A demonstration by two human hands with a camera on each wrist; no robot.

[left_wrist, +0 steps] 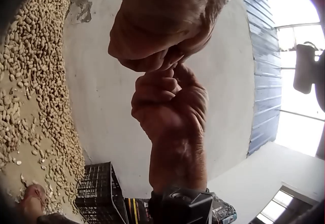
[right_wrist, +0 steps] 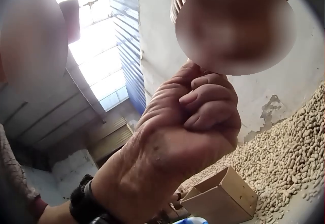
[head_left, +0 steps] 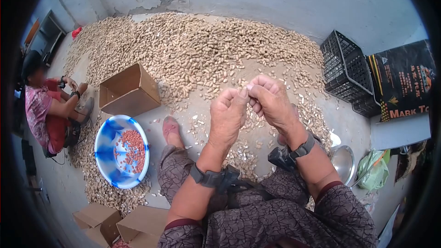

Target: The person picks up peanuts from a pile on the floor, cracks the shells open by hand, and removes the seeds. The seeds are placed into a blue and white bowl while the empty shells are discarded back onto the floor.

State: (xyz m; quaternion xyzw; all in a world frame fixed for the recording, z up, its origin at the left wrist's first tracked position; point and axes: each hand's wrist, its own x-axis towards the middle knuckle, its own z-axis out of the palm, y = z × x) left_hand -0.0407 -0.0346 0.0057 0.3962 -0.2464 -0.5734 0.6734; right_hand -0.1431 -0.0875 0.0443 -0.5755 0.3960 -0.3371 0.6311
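My left hand point(head_left: 228, 117) and right hand point(head_left: 271, 110) meet fingertip to fingertip in front of me, above the floor. Between thumbs and fingers they pinch a small peanut point(head_left: 249, 87), almost wholly hidden by the fingertips. In the left wrist view the right hand point(left_wrist: 172, 107) has its fingers curled in against the left. The right wrist view shows the left hand point(right_wrist: 188, 117) with bent fingers, its tips meeting the blurred right hand. Unshelled peanuts point(head_left: 193, 50) lie heaped beyond both hands, and broken shells point(head_left: 241, 158) are scattered below them.
A blue-and-white basin point(head_left: 102, 156) with reddish peanut kernels point(head_left: 131, 149) stands at left, near an open cardboard box point(head_left: 142, 94). More boxes point(head_left: 140, 227) are at front left. A person point(head_left: 46, 105) squats at far left. Right are black crates point(head_left: 347, 66), a metal bowl point(head_left: 343, 163) and a green bag point(head_left: 374, 170).
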